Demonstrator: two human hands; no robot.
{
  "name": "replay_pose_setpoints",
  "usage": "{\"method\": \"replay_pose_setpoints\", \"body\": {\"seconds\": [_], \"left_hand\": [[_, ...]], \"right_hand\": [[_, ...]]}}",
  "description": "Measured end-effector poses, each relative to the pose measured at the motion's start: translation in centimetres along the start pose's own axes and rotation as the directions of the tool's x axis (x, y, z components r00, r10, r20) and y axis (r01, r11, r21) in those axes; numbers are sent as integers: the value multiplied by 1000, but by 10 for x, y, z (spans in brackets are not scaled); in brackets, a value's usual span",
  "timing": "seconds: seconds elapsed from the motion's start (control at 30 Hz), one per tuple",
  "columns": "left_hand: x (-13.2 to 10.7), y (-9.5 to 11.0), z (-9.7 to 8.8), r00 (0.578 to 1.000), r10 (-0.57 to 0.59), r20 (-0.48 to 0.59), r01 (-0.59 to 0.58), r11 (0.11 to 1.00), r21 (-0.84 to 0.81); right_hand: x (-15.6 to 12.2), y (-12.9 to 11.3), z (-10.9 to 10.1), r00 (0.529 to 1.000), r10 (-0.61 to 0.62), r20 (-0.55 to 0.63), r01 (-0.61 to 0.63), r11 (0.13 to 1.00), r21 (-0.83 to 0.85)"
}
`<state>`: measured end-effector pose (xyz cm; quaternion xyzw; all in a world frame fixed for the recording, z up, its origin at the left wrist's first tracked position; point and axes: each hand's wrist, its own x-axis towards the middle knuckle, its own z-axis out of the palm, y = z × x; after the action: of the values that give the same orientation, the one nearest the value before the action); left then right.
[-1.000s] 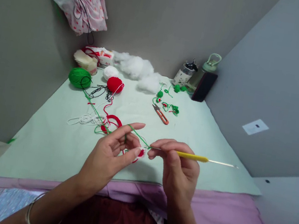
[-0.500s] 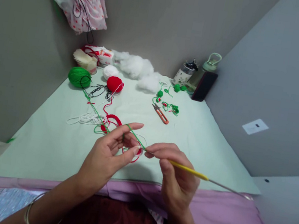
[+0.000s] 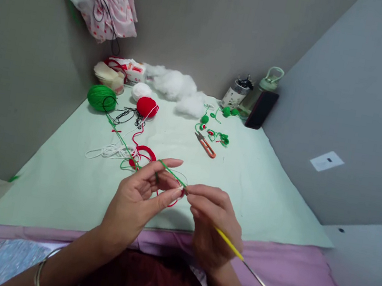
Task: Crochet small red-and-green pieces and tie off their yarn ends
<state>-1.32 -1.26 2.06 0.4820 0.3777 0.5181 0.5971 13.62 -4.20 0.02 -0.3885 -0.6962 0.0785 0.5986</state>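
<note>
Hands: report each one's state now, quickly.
Left hand: closed, pinching a small red-and-white yarn piece.
Right hand: closed, holding a slim yellow-handled metal hook.

1. I see the crochet hook (image 3: 247,265) slanting down and rightward out of the right hand (image 3: 214,211), its yellow handle partly covered, its metal shaft exposed beyond; I can't make out the working tip.
2. I see the small crochet piece (image 3: 182,193), red and white, pinched in the left hand (image 3: 139,198), mostly hidden by fingertips.
3. I see the green yarn (image 3: 172,174) stretched straight from the raised index finger toward the piece.
</note>
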Motion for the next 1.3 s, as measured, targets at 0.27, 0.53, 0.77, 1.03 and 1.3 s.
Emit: {"method": "replay_pose_setpoints", "body": {"seconds": [0.27,0.53,0.77,1.03,1.3], "left_hand": [[0,0,-1,999,-15,31,14,1000,12],[9,1,-9,978,40,204,-81,978,195],[14,13,-19,903,210,376,-388,775,499],[11,21,-19,888,266,376,-443,714,542],[1,2,-5,967,245,65,-250,880,405]], "right_hand": [[7,15,8,887,459,51,-404,717,569],[13,23,3,842,476,252,-495,500,711],[16,23,-18,897,318,308,-433,775,461],[14,4,-23,968,48,247,-71,994,86],[2,1,-9,996,55,72,-51,998,-48]]}}
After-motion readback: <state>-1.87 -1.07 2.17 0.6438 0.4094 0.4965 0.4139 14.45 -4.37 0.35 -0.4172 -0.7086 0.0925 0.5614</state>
